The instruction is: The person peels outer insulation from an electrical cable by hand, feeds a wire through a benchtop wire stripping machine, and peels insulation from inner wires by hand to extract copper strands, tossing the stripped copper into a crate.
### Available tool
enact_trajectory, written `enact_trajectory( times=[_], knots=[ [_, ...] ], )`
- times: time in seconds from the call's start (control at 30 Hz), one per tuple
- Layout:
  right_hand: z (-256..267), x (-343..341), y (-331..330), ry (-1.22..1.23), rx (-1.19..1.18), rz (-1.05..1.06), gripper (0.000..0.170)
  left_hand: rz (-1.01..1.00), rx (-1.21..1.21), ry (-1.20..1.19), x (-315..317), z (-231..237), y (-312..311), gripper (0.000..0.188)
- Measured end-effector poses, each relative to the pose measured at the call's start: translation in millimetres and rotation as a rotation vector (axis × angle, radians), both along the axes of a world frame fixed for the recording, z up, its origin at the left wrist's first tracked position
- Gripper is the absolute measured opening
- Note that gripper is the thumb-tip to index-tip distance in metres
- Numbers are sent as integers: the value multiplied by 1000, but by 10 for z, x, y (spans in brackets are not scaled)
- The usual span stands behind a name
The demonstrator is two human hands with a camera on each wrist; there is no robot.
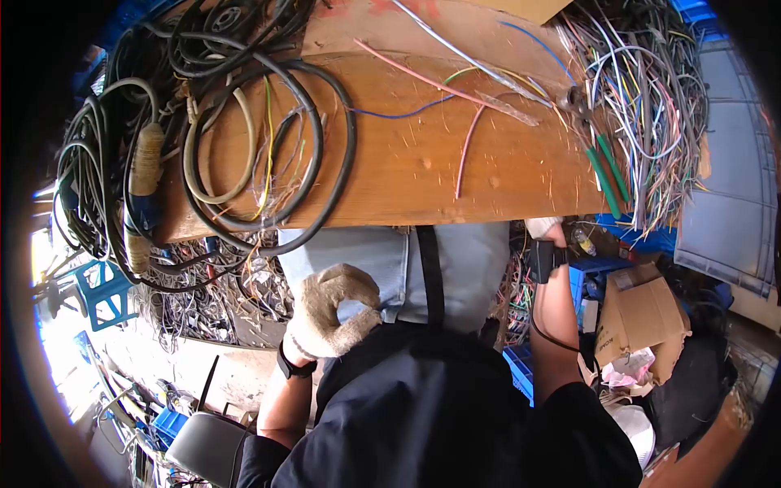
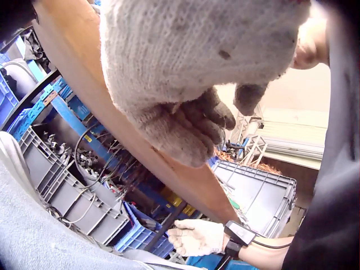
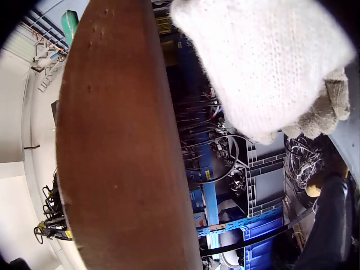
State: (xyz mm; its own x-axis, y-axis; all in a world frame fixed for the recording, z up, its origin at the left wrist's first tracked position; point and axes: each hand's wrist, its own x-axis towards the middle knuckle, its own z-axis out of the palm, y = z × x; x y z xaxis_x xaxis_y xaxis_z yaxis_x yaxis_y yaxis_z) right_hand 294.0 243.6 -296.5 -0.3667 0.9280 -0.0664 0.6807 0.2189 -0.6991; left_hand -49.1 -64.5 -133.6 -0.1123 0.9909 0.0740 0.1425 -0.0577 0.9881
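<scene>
My left hand (image 1: 332,313), in a knitted work glove, hovers over my lap with loosely curved fingers and thumb. In the left wrist view the same hand (image 2: 185,67) has nothing in its grasp. Beside the table's right front edge is my gloved right hand (image 1: 543,227), partly hidden by that edge. The left wrist view shows this right hand (image 2: 197,237) with relaxed, slightly bent fingers, also empty; the right wrist view shows the back of its glove (image 3: 264,67). Neither hand touches the wires on the wooden table (image 1: 390,179).
Coiled black cable (image 1: 351,154) lies at the table's left. Pink wire (image 1: 423,79) and blue wire (image 1: 399,116) cross its middle. Green-handled pliers (image 1: 604,171) rest at the right beside a wire heap (image 1: 651,106). A cardboard box (image 1: 643,313) stands below right.
</scene>
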Motion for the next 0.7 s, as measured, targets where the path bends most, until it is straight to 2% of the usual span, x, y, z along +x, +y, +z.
enact_trajectory(
  times=[0.13, 0.2, 0.3, 0.5, 0.57, 0.7],
  knots=[
    [-104, 9, -2, -136, 134, 48, 50, 29, -7, 8, 1, 23, 36, 13],
    [-265, -135, 199, -200, 187, 73, 50, 58, -11, -6, 21, 3, 17, 14],
    [-501, -279, 100, -304, 276, 91, 50, 56, -6, -3, 93, -45, 16, 14],
    [-459, 73, 185, -472, 513, 151, 50, 28, 9, -13, 133, -55, -12, 11],
    [-419, 179, -269, -532, 601, 165, 50, 38, -3, -20, 144, -63, 5, 9],
    [-435, -1, -142, -634, 779, 203, 50, 22, 20, 17, 117, -37, 25, 9]
  ],
)
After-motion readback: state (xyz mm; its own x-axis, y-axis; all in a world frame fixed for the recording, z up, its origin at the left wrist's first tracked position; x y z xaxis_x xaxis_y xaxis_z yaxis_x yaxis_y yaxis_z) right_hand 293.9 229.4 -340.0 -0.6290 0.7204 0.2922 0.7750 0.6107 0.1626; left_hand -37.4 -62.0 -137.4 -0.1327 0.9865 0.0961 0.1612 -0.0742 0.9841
